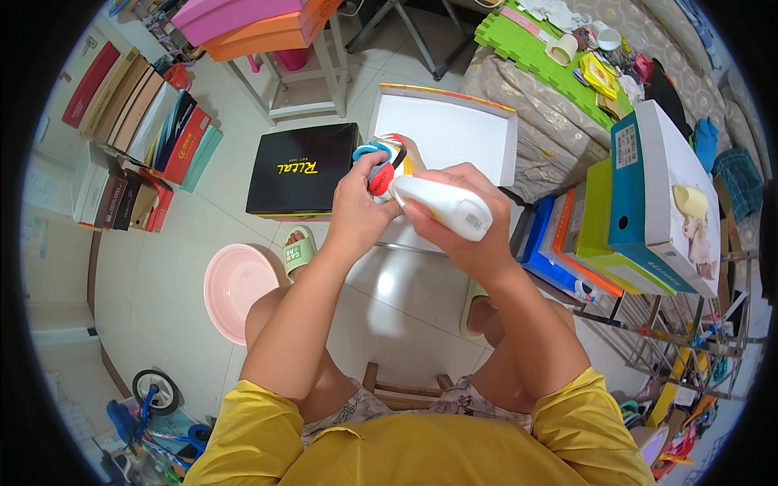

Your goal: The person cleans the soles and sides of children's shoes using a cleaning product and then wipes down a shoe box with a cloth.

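Note:
My left hand (358, 206) grips a child's sandal or shoe (382, 180) with blue, red, yellow and black parts and printed lettering. Against it, my right hand (465, 228) holds a white shoe sole (447, 203), its smooth underside tilted up and a small grey patch near one end. Whether these are one shoe or two overlapping ones, I cannot tell. Both are held above an open box (453, 133) with a white inside and an orange-yellow edge. Left of that box lies a closed black shoebox (298, 170) with yellow lettering.
A pink basin (240, 291) stands on the tiled floor by my left leg. Stacked shoeboxes (146, 115) line the left side; more boxes (632, 212) rest on a metal rack (662, 340) at right. A stool (304, 79) carries pink and orange boxes (255, 24).

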`<state>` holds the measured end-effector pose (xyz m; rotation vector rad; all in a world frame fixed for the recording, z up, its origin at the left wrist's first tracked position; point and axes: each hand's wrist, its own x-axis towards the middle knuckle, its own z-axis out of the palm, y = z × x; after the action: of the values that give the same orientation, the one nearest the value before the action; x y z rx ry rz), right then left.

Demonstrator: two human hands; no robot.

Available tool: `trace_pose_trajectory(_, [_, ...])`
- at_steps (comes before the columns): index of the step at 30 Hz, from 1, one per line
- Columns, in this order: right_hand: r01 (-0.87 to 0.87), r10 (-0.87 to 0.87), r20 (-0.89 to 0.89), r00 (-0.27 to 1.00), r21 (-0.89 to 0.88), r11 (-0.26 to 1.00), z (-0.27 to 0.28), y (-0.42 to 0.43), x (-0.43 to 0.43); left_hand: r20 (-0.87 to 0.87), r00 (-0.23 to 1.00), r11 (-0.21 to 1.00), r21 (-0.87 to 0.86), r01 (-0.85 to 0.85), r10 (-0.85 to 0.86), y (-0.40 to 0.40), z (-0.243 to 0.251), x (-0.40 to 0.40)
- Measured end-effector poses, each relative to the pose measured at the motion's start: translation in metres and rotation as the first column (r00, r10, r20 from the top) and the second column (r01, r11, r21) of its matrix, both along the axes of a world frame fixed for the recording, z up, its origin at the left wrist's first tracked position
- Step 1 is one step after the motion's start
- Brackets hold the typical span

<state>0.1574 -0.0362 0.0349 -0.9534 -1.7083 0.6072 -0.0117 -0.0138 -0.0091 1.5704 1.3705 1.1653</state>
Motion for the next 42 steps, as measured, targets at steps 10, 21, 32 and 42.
trace_pose_trajectory(10, [0.163, -0.16, -0.063, 0.985, 0.053, 0.985, -0.001, 0.012, 0.007, 0.025, 0.999, 0.993, -0.109, 0.043, -0.041, -0.003, 0.008, 0.003])
trace_pose_trajectory(21, [0.083, -0.128, -0.203, 0.971, -0.216, 0.973, -0.001, 0.004, 0.004, 0.185, 0.98, 0.992, -0.12, -0.049, 0.071, 0.001, 0.0, 0.001])
trace_pose_trajectory(32, [0.114, -0.124, -0.177, 0.976, -0.063, 0.991, 0.002, 0.005, -0.001, 0.413, 0.911, 0.967, -0.238, 0.095, 0.012, -0.003, 0.009, 0.002])
trace_pose_trajectory(42, [0.103, -0.099, -0.103, 0.99, 0.038, 0.994, -0.003, 0.01, -0.002, 0.218, 0.97, 0.967, -0.203, 0.152, -0.107, -0.009, 0.011, 0.002])
